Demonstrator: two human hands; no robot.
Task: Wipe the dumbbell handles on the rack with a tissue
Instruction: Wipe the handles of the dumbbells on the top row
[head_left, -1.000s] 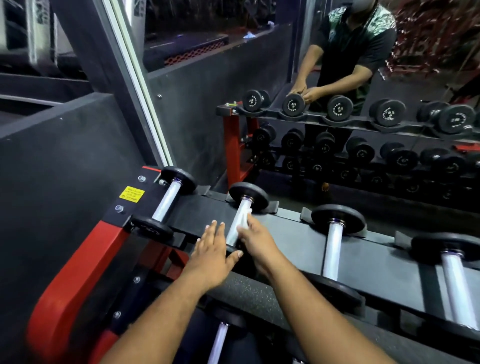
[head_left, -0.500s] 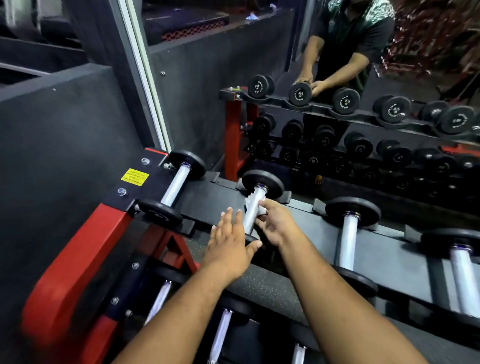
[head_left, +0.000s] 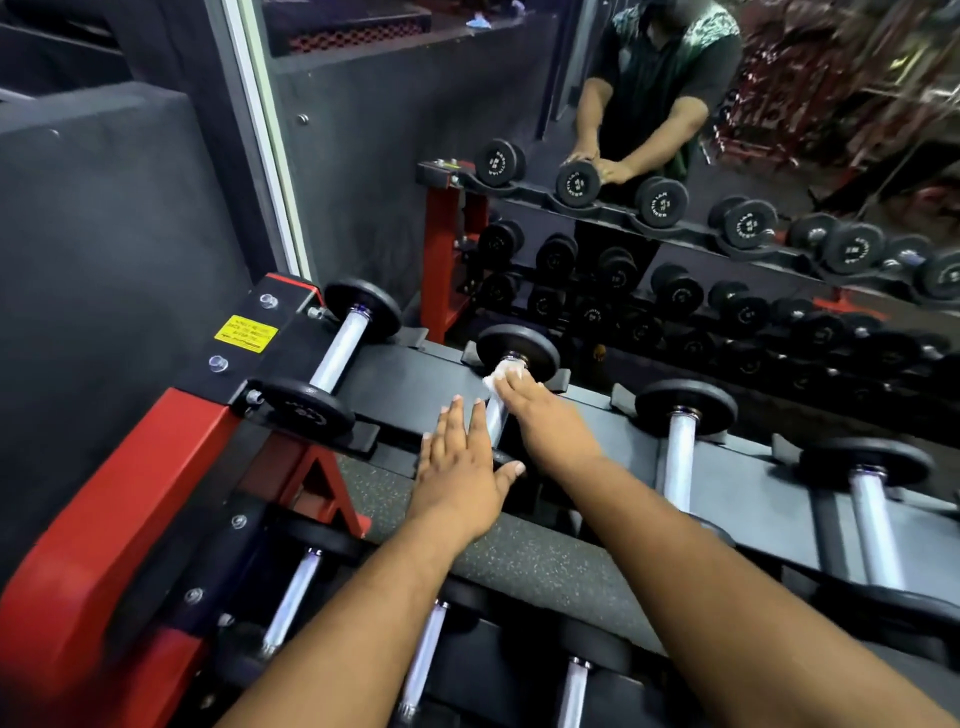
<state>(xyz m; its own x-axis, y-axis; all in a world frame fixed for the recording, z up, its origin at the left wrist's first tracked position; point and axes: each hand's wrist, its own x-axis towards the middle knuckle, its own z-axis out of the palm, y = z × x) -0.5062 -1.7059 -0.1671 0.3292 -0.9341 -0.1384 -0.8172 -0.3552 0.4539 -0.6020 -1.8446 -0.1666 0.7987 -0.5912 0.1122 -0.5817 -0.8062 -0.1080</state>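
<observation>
Your right hand (head_left: 545, 415) has slid the tissue (head_left: 501, 375) up to the far end of the second dumbbell handle (head_left: 496, 418) on the rack's (head_left: 410, 384) top shelf, gripping it; your left hand (head_left: 457, 467), fingers straight, steadies beside it. That handle looks nearly wiped.

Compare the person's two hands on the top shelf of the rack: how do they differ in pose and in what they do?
The right hand reaches far up the handle and presses a white tissue there; the left hand carries nothing. The left hand's fingers lie straight, spread beside the handle, nearer the person than the right hand. Both are at the second dumbbell from the left.
</observation>
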